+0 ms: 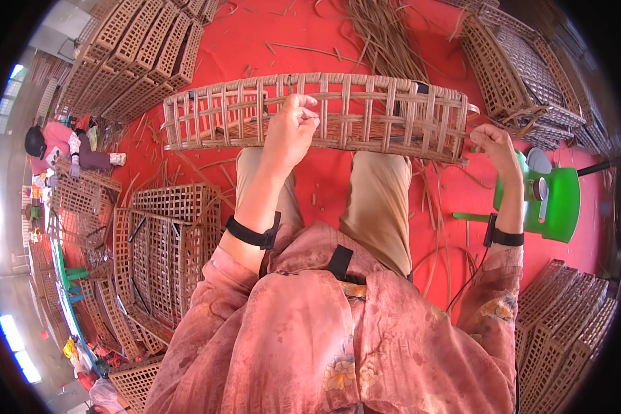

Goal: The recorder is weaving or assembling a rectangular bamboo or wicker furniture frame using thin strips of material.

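Observation:
A long brown woven basket [366, 142] lies across in front of my knees, its open lattice side facing up toward me. At the middle of that lattice is my left hand [293, 134], its fingers curled into a pinch; whatever is between them is too small to make out. Off the basket's right end, my right hand [495, 146] pinches thumb against forefinger at the tip of a thin brown weaving strip [462, 132] that runs out from the lattice. Dark frame pieces show through the gaps in the weave.
A bundle of loose brown strips [390, 41] lies beyond the basket on the red floor [290, 31]. Stacked baskets stand far left [141, 48], near left [165, 255] and far right [524, 69]. A green stool [562, 207] holds small items. Another person [65, 148] sits at left.

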`<state>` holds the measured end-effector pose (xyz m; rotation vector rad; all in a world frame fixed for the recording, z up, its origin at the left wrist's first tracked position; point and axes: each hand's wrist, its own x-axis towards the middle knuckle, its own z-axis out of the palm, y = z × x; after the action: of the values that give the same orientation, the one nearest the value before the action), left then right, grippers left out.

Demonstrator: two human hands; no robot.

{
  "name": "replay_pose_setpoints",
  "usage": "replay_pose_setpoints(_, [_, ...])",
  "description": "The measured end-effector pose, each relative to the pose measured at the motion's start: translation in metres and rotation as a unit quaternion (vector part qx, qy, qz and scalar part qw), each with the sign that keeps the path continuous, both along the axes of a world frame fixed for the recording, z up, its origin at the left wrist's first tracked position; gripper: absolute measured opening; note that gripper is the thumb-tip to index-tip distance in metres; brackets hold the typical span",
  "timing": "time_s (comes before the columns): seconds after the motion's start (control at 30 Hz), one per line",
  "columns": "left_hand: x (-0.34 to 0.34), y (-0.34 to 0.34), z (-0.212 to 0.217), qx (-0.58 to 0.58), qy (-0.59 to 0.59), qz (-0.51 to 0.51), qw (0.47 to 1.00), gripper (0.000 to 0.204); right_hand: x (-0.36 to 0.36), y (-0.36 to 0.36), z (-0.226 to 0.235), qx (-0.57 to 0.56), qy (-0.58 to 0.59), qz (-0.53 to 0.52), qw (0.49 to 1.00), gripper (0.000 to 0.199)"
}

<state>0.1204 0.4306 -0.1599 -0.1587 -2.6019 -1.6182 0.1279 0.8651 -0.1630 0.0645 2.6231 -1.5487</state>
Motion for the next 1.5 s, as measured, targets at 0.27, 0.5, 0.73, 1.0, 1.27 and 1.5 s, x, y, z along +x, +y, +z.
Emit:
replay_pose_setpoints(0.27, [0.009,-0.05,-0.013,-0.033,0.167,0.095,0.981,0.017,0.015,0.016,0.012,0.032,0.049,0.02,0.998,0.017])
replay_pose_setpoints(0.5, [0.024,-0.147,-0.003,-0.132,0.174,0.24,0.946,0.014,0.04,0.082,0.039,0.089,-0.13,-0.059,0.986,0.024])
replay_pose_setpoints(0.73, [0.071,-0.166,0.058,-0.083,0.287,0.33,0.896,0.016,0.024,-0.097,0.093,0.018,0.177,-0.034,0.983,0.041])
replay_pose_setpoints(1.0, [0.13,-0.183,0.129,-0.089,0.459,0.344,0.814,0.013,0.014,-0.375,0.071,-0.089,0.399,0.254,0.877,0.031])
replay_pose_setpoints(1.27, [0.092,-0.16,0.069,-0.057,0.249,0.297,0.92,0.017,0.087,-0.315,0.078,-0.007,0.163,0.249,0.955,0.011])
replay_pose_setpoints(1.5, [0.02,-0.061,-0.009,-0.038,0.227,0.042,0.972,0.008,0.106,-0.265,0.035,-0.107,0.034,0.032,0.993,0.017])
